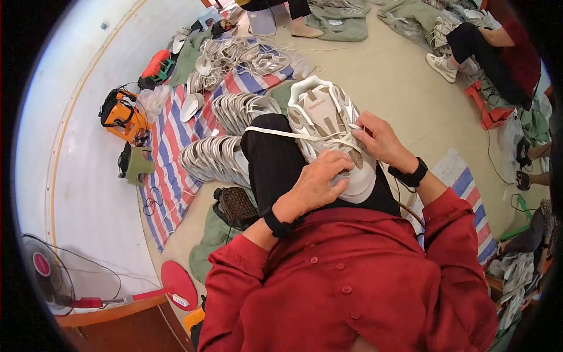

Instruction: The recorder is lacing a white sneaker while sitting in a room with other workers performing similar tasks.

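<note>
Across my black-trousered thighs lies a white and beige sneaker upper (319,111), its toe end toward me. A flat cream shoelace (275,134) runs through its lower eyelets, and one long end trails left over my knee. My left hand (319,179) is closed over the front of the upper, fingers bent beside the lowest lacing; its fingertips are partly hidden. On the right edge of the upper, my right hand (380,138) pinches a white lace end by the eyelet row. Both wrists carry black bands.
Rows of stacked shoe uppers (214,157) stand left of my knee on a striped sheet (170,167). A heap of laces and uppers (234,61) lies beyond. An orange stool (126,120) and a fan (47,273) are at left. Other people sit at the top and right.
</note>
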### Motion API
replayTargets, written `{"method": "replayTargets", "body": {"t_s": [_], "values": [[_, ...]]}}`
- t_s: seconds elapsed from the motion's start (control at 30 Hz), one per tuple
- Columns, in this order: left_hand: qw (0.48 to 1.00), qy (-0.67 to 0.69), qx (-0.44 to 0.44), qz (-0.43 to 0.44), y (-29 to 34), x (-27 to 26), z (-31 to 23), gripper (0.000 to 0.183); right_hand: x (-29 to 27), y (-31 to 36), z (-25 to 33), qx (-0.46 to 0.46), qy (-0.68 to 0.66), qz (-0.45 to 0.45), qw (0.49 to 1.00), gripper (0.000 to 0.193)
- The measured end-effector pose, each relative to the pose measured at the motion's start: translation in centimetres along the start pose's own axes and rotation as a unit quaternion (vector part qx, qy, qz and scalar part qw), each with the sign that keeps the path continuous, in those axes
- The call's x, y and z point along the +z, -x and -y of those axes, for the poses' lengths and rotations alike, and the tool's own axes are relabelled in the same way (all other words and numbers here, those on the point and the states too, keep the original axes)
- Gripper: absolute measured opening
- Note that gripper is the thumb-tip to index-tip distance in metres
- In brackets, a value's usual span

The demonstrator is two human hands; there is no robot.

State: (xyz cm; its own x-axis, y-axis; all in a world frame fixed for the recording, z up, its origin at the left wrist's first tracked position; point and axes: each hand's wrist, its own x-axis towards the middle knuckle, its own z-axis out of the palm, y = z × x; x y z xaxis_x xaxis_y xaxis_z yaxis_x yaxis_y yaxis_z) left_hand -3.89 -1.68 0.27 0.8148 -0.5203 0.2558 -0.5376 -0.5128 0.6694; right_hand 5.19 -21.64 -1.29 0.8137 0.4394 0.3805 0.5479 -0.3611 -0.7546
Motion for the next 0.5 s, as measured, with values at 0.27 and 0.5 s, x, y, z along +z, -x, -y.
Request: {"method": "replayTargets", "body": {"t_s": [0.27, 0.5], "values": [[0.999, 0.037, 0.000, 0.000, 0.3, 0.0, 0.0, 0.032, -5.1, 1.3, 4.4, 0.053, -0.127, 0.198, 0.970, 0.025], [1.000, 0.028, -0.006, -0.002, 0.6, 0.0, 0.2, 0.034, -10.5, 3.4, 10.0, -0.010, -0.258, 0.399, 0.880, 0.021]]}}
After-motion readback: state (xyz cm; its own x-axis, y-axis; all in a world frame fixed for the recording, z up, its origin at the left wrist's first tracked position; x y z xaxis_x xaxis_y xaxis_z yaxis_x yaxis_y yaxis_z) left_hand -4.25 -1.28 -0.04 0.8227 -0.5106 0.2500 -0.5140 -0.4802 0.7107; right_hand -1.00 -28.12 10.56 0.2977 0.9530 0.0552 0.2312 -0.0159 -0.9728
